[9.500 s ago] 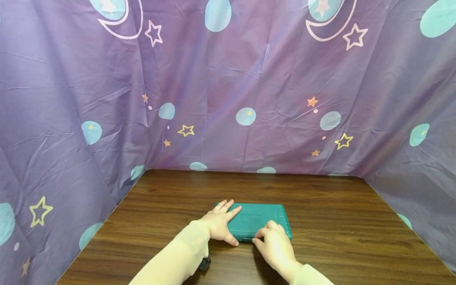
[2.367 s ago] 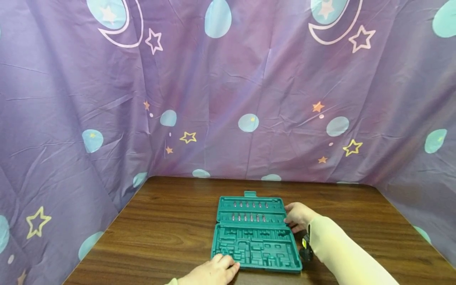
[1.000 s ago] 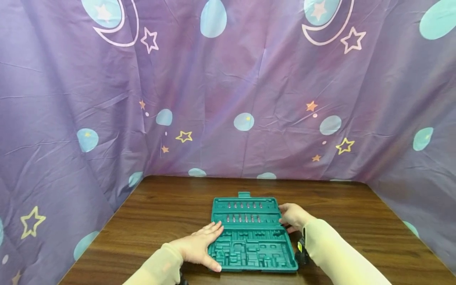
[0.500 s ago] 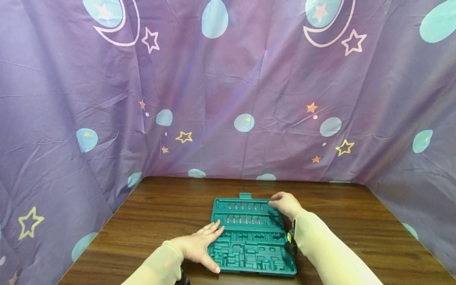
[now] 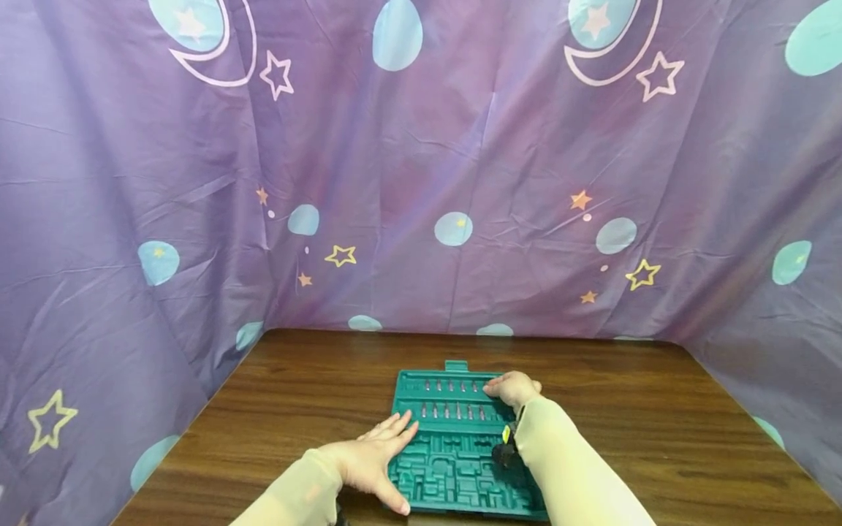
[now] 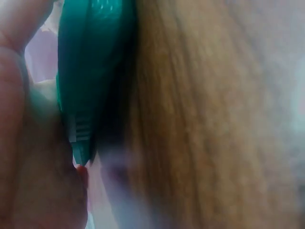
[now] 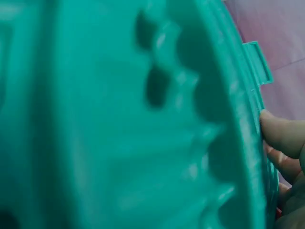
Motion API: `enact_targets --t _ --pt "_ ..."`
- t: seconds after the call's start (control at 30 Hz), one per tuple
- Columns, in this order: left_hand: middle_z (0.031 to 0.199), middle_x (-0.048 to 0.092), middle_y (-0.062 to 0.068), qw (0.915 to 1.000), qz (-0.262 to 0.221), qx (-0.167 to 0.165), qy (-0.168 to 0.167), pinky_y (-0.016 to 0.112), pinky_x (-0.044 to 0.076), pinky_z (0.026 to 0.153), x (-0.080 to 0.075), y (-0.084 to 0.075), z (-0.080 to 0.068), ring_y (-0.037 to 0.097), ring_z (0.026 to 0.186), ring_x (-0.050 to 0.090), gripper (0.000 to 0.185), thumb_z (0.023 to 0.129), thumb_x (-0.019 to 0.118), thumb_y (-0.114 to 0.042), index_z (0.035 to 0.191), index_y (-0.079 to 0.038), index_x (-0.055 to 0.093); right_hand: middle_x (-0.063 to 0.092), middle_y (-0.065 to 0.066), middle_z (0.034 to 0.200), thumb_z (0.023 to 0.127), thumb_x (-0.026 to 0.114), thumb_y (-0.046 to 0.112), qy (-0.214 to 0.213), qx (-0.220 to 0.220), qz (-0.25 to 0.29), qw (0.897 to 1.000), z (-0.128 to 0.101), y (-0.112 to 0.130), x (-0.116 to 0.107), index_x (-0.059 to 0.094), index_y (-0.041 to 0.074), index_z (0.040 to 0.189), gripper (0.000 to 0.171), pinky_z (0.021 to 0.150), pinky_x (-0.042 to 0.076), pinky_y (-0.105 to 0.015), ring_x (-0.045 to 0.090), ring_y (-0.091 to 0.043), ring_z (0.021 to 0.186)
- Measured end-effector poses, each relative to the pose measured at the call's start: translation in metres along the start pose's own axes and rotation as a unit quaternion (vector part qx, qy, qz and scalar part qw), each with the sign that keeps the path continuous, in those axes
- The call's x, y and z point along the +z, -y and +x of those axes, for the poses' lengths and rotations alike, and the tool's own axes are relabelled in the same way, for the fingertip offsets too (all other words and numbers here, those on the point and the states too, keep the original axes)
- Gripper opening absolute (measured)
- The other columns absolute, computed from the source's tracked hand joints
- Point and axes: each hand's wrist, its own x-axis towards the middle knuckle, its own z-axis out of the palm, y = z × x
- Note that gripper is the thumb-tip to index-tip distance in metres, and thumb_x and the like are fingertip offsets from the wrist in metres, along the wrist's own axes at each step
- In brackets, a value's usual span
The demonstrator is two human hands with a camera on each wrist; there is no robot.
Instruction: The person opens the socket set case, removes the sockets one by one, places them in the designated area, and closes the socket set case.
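A green plastic case [image 5: 460, 467] lies unfolded on the wooden table. Its far half holds two rows of small metal screwdriver bits [image 5: 451, 411]; the near half has moulded compartments. My left hand [image 5: 371, 464] rests along the case's left edge, fingers and thumb spread; the left wrist view shows this hand beside the case's side [image 6: 95, 52]. At the right end of the far row, my right hand [image 5: 516, 389] has its fingertips at the last bit, which they hide. In the right wrist view, my fingers [image 7: 286, 136] are by the case's rim, partly hidden behind it.
The brown wooden table [image 5: 296, 380] extends around the case. A purple curtain [image 5: 421, 146] with stars and moons hangs behind and at both sides. A latch tab [image 5: 457, 364] juts from the case's far edge.
The case, closed in the earliest frame, now lies unfolded. Over the last second my right hand has moved from its right edge to the far row of bits. My left hand has stayed put.
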Motion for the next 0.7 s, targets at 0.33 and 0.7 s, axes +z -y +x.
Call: enact_targets --t 0.33,0.7 --pt "0.162 0.004 -0.001 0.9999 0.001 0.007 0.007 0.06 0.015 0.111 -0.001 0.001 0.002 0.025 0.147 -0.001 0.108 0.076 0.073 -0.058 0.156 -0.019 0.012 0.063 -0.026 0.105 0.08 0.074 0.016 -0.013 0.054 -0.022 0.998 -0.004 0.014 0.002 0.072 -0.008 0.093 0.027 0.093 0.034 -0.05 0.03 -0.047 0.11" --pt "0.162 0.007 -0.004 0.9998 -0.018 0.005 -0.008 0.061 0.015 0.111 0.001 0.0 0.002 0.024 0.147 0.001 0.109 0.073 0.075 -0.059 0.156 -0.021 0.015 0.052 -0.034 0.115 0.078 0.077 0.021 -0.06 0.114 -0.029 0.991 -0.011 0.03 0.007 0.064 -0.016 0.101 0.045 0.096 0.034 -0.054 0.032 -0.047 0.111"
